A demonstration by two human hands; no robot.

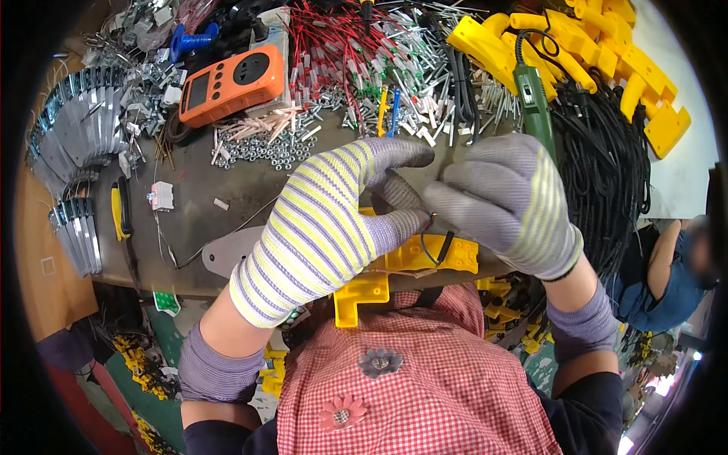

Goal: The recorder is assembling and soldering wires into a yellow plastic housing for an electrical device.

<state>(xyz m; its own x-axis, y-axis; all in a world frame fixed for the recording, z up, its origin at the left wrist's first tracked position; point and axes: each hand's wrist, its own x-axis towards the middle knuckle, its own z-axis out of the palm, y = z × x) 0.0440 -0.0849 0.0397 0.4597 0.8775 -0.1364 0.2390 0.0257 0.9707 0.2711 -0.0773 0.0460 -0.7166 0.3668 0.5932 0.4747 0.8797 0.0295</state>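
Observation:
My left hand (326,220), in a yellow and purple striped glove with grey fingertips, meets my right hand (508,201), in a grey glove, above a yellow plastic part (409,265) lying at the bench's near edge. Both hands pinch a thin dark wire (436,239) with a small metal end between thumb and fingers. The wire curves down onto the yellow part. The gloves hide much of the part and the wire's upper end.
An orange handheld meter (231,83) lies at the back left by piles of screws (258,148) and red wires (334,45). Yellow plastic parts (599,53), a green power tool (535,98) and black cables (607,174) fill the right. Metal plates (72,129) fan out left. Another person (671,273) sits at right.

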